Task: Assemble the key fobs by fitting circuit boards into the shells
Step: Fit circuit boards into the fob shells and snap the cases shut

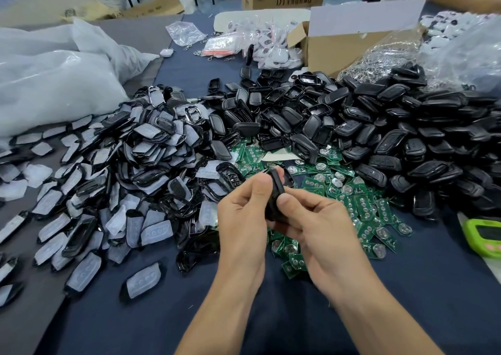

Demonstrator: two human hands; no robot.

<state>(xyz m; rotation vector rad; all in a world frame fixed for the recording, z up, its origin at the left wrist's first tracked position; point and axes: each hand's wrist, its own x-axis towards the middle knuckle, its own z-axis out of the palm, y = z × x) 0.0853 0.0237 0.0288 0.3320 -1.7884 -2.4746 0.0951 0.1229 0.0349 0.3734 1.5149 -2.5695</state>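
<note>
Black fob [275, 197], edge-on, is pinched between thumbs and curled fingers of left hand [241, 213] and right hand [311, 227] over green boards [352, 200] (shells [379, 137] heaped behind), toward the near edge of the bench [406, 287].

Glossy black plastic shells [379, 126], matt green circuit boards [360, 205], frosted rubbery pads [157, 232], dark cloth table cover [151, 325], cardboard box [344, 48]

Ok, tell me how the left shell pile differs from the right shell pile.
The left shell pile shows whitish translucent button pads; the right shell pile looks all black. The left one spreads flatter, the right one heaps higher. Both lie on the dark cloth.
</note>
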